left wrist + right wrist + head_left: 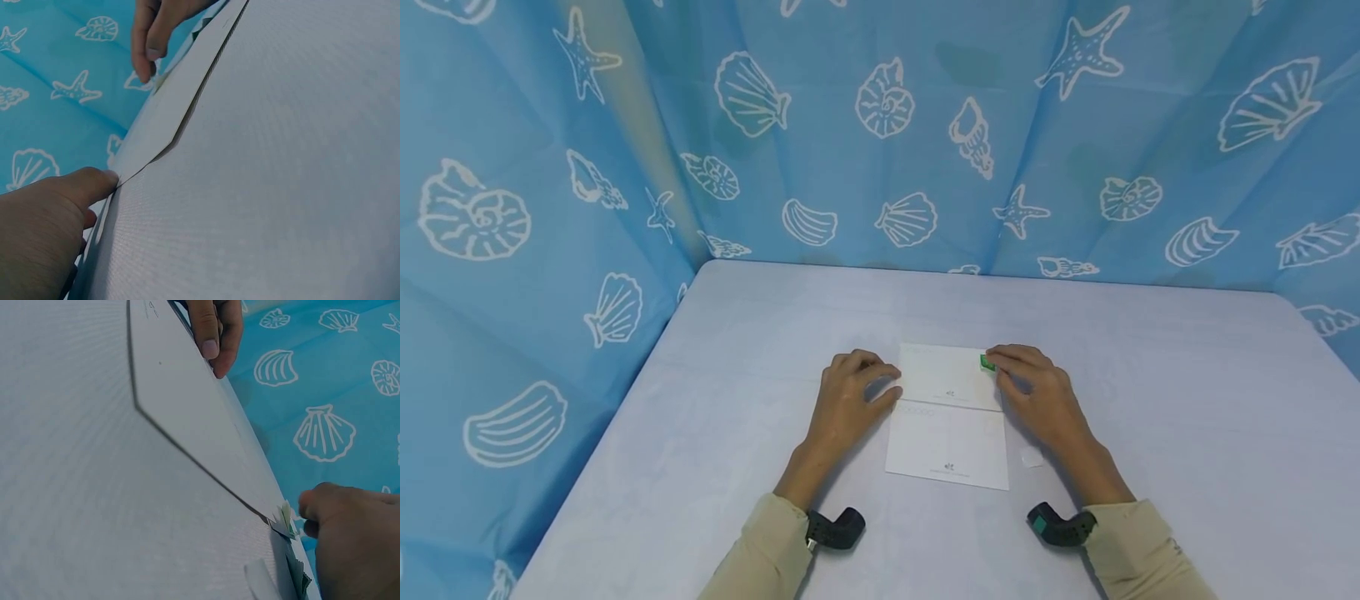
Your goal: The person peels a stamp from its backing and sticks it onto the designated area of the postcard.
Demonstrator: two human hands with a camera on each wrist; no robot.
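Observation:
Two white cards (947, 446) with small printed marks lie one beyond the other on the white table. My left hand (850, 396) rests at the left edge of the far card (936, 367), thumb and forefinger spread apart; its thumb touches the table beside the card in the left wrist view. At the far card's upper right corner, my right hand (1037, 392) has its fingertips at a small green stamp (987, 363), thumb and forefinger on either side. In the right wrist view the stamp (285, 514) tilts up from the corner, close to the fingertips.
A small white paper scrap (1032, 457) lies right of the near card. Dark green serrated paper (305, 581) shows below my right hand in the right wrist view. A blue shell-patterned curtain (820, 167) hangs behind and left of the table (737, 333).

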